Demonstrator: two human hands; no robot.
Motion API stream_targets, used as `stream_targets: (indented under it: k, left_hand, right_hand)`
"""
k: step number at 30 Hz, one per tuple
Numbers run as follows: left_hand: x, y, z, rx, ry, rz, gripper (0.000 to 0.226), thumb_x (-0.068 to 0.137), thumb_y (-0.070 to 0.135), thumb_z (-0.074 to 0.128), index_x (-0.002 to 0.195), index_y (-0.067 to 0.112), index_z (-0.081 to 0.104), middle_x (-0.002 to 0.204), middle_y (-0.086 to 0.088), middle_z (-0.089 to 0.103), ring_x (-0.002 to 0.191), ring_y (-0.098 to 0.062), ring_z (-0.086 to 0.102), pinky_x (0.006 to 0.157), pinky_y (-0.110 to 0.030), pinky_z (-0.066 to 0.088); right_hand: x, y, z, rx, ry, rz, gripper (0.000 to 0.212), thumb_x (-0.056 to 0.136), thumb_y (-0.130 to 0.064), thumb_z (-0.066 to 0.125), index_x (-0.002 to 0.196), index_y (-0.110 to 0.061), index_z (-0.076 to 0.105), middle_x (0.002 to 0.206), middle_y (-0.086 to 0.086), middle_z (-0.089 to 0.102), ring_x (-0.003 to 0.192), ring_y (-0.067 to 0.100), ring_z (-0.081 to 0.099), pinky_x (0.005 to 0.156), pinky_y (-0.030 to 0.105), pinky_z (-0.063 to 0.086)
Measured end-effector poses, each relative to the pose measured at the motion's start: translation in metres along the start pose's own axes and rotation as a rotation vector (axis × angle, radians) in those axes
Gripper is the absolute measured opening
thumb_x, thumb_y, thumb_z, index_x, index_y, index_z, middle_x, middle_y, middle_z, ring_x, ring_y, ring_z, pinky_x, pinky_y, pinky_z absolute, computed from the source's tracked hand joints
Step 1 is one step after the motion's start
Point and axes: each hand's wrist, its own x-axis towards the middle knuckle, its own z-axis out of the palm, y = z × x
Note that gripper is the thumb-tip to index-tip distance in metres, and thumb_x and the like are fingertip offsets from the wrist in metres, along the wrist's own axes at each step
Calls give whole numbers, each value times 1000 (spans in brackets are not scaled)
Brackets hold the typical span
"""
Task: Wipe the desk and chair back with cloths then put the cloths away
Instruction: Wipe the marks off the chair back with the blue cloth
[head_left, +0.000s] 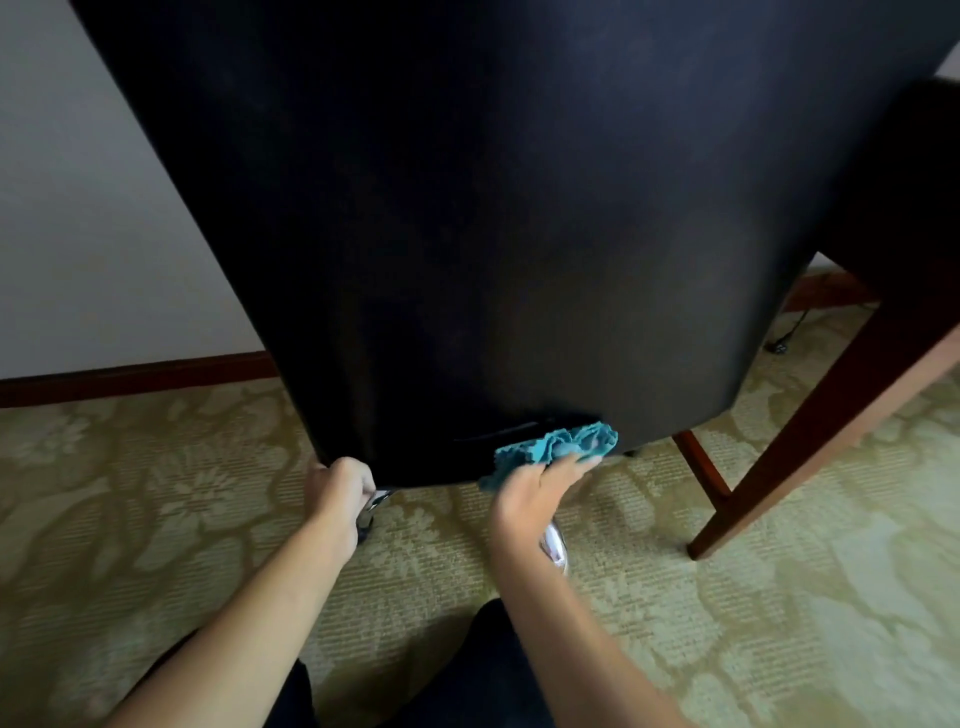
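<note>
Currently the right hand (535, 491) is pressing a bunched teal cloth (558, 447) against the lower edge of the black chair back (493, 208), fingers (571, 462) lying flat over the fabric, thumb side tucked under; the left hand (340, 486) is curling closed around the bottom left corner of the same panel, apparently bracing it; judgement: the chair-back wipe is nearing its lowest band, so the stroke is best run sideways along the hem with even palm pressure, the bracing grip keeping the chair from rolling or swivelling; the cloth is wadded rather than spread, so opening it flatter would be covering more surface per pass; only one cloth is showing, any second one is out of view; the tabletop is cut off at the right, only a wooden leg (810, 415) and dark underside are visible, so its state cannot be told; the chair base is mostly hidden behind the panel, a metallic part (376, 501) peeking below the left hand; a pale object under the right wrist is blurred, possibly a shoe; the patterned carpet (156, 493) is filling the rest.
</note>
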Motion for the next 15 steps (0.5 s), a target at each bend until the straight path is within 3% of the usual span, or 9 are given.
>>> stream_targets:
  k: [3,5,6,8,11,12,13,15]
  left_hand:
    - [-2,-1,1,54,40,25,65,51,-10,44,115,-5,48,84,-15,51,70,-30,49,78,-35,43]
    - [-1,-6,3,79,69,16,65,56,-16,41,121,-10,47,95,-32,56,81,-46,58,74,-35,42]
    - [-1,-8,3,80,77,21,66,56,-17,41,121,-12,46,96,-34,55,79,-45,59,70,-33,42]
    - [-2,-9,6,73,89,32,66,55,-18,42,121,-15,45,93,-34,55,66,-36,50,70,-34,44]
    - [-2,-9,10,93,93,-9,63,60,-20,40,123,-14,45,116,-37,54,83,-49,55,86,-45,52]
    - [-3,-10,12,104,101,-20,61,63,-20,40,123,-11,47,112,-32,56,82,-47,56,87,-45,53]
    - [-8,-10,15,115,126,-18,59,67,-19,40,124,-7,49,103,-25,58,79,-40,57,84,-43,54]
    - [-16,-14,23,108,186,8,60,72,-14,40,128,4,51,107,-16,61,86,-36,60,87,-44,55]
  right_hand:
    - [14,-7,1,-108,21,17,67,99,3,18,156,-18,-9,164,4,-15,152,23,-8,118,30,2]
    - [26,-11,-8,-154,56,-49,69,97,4,19,156,-18,-8,165,5,-15,152,26,-9,119,33,2]
    - [34,-12,-13,-146,86,-73,68,97,4,18,156,-18,-7,165,5,-13,152,27,-7,119,33,4]
    - [60,-10,-17,-89,178,-3,65,98,3,16,157,-18,-3,166,7,-5,152,29,4,119,37,12]
    - [105,-14,-22,53,150,195,53,105,-8,16,157,-9,7,162,22,13,145,44,24,117,56,26]
    - [117,-15,-25,102,120,212,50,106,-12,19,155,-5,13,159,25,20,142,47,29,114,60,29]
    - [126,-17,-29,141,131,223,50,107,-16,21,155,-6,17,158,24,26,140,46,33,113,59,32]
    - [138,-26,-41,168,215,245,52,105,-30,23,156,-19,23,158,10,33,139,33,40,114,50,36]
